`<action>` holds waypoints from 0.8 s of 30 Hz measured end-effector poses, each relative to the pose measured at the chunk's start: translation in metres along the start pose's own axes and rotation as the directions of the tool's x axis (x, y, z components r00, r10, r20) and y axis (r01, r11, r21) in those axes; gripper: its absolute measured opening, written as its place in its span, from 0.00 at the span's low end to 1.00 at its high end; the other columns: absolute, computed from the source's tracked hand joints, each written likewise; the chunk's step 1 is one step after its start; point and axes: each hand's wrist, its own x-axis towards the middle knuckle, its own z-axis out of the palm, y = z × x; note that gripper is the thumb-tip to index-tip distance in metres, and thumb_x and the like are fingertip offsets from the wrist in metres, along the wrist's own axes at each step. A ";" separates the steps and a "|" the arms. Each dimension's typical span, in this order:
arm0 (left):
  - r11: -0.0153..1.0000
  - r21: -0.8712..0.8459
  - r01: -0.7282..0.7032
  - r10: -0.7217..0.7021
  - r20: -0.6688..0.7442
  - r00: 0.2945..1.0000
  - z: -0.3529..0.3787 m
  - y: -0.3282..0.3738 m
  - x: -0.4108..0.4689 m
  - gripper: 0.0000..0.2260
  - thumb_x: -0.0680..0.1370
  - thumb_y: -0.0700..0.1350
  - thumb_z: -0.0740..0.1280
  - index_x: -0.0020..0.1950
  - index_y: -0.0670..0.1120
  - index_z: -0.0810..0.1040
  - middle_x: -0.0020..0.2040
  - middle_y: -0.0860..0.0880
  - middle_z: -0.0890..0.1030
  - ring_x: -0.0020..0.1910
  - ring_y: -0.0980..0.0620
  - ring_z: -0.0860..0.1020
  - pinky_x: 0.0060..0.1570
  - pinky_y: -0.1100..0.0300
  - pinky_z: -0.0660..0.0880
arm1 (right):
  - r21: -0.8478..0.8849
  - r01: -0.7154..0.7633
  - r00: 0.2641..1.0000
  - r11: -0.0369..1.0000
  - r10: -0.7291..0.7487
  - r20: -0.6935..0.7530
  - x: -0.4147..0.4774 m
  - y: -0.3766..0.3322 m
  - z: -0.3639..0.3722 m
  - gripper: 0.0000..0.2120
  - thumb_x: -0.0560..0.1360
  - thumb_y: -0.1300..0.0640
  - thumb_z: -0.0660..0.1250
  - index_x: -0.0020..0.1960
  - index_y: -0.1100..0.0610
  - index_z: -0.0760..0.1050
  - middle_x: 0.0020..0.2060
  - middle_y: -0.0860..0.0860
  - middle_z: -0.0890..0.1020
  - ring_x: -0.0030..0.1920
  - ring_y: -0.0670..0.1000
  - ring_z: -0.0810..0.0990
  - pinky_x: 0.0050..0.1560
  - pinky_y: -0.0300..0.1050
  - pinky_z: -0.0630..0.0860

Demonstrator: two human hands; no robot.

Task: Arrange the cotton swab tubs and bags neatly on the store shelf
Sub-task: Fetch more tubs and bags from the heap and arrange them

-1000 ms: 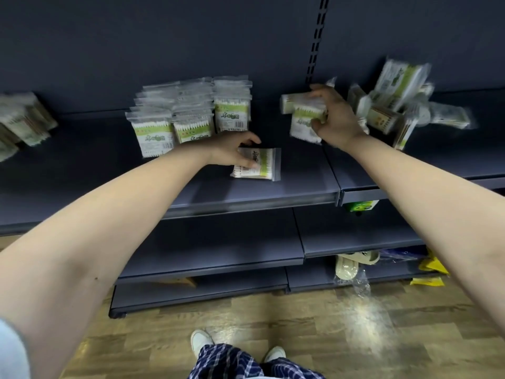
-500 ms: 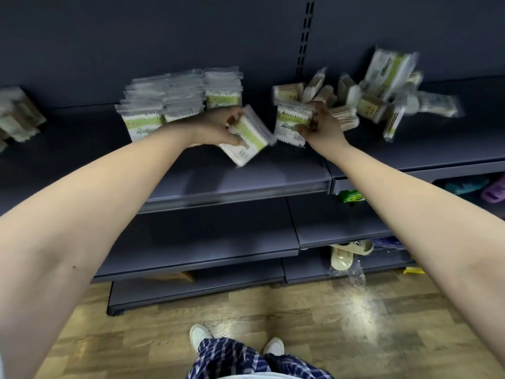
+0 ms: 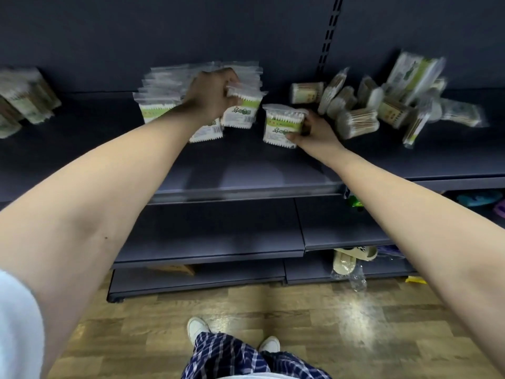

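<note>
My left hand [image 3: 211, 95] grips a green-and-white cotton swab bag [image 3: 241, 112] at the right end of the upright rows of bags [image 3: 161, 97] near the back of the dark shelf [image 3: 246, 170]. My right hand [image 3: 314, 129] holds a second swab bag [image 3: 281, 125] upright on the shelf, just right of those rows. A jumbled heap of swab tubs and bags [image 3: 382, 105] lies to the right of my right hand.
More swab packs [image 3: 24, 97] sit at the far left of the shelf. Lower shelves hold slippers [image 3: 352, 258] and a bright green item [image 3: 355, 201]. A crumpled clear plastic wrapper [image 3: 352, 277] lies on the wooden floor by the shelf base.
My left hand carried its bag up and back to the right end of the rows. My right hand drew a bag from the heap and stood it on the shelf.
</note>
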 end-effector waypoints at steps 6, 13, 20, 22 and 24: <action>0.978 0.203 0.041 -0.034 -0.039 0.999 0.006 -0.020 0.009 0.14 0.72 0.52 0.71 0.54 0.49 0.79 0.58 0.48 0.78 0.63 0.44 0.69 0.63 0.52 0.63 | -0.045 -0.002 0.997 0.999 -0.001 -0.074 0.009 -0.013 0.034 0.22 0.73 0.57 0.69 0.65 0.58 0.68 0.60 0.53 0.77 0.61 0.51 0.75 0.58 0.38 0.69; 0.980 0.195 -0.043 0.003 0.202 0.979 -0.004 -0.039 0.016 0.20 0.70 0.48 0.73 0.61 0.57 0.77 0.65 0.49 0.74 0.66 0.43 0.67 0.66 0.47 0.63 | 0.059 0.011 0.991 0.998 -0.003 -0.130 0.018 -0.024 0.057 0.23 0.71 0.55 0.72 0.64 0.55 0.68 0.53 0.48 0.80 0.54 0.44 0.77 0.50 0.30 0.69; 0.981 0.193 -0.029 0.017 0.063 0.998 0.002 -0.042 0.018 0.15 0.76 0.42 0.66 0.60 0.57 0.79 0.63 0.50 0.74 0.64 0.44 0.67 0.64 0.50 0.65 | -0.006 0.012 0.988 1.000 -0.013 -0.153 0.027 -0.030 0.079 0.23 0.70 0.49 0.71 0.62 0.52 0.70 0.55 0.48 0.78 0.56 0.47 0.76 0.52 0.37 0.69; 0.970 0.239 -0.043 0.044 0.002 0.999 0.006 -0.040 0.017 0.13 0.77 0.45 0.66 0.60 0.56 0.79 0.63 0.49 0.74 0.65 0.44 0.67 0.63 0.52 0.64 | -0.021 -0.008 0.989 1.000 0.004 -0.151 0.029 -0.030 0.079 0.29 0.68 0.47 0.72 0.66 0.52 0.66 0.62 0.50 0.72 0.62 0.48 0.71 0.56 0.39 0.67; 0.970 0.236 -0.064 0.066 -0.002 0.998 0.008 -0.039 0.015 0.12 0.77 0.47 0.66 0.60 0.55 0.79 0.64 0.49 0.74 0.65 0.43 0.67 0.63 0.52 0.65 | -0.044 -0.030 0.993 0.999 0.024 -0.116 0.032 -0.027 0.081 0.33 0.66 0.43 0.72 0.66 0.50 0.65 0.62 0.49 0.73 0.64 0.50 0.71 0.62 0.46 0.69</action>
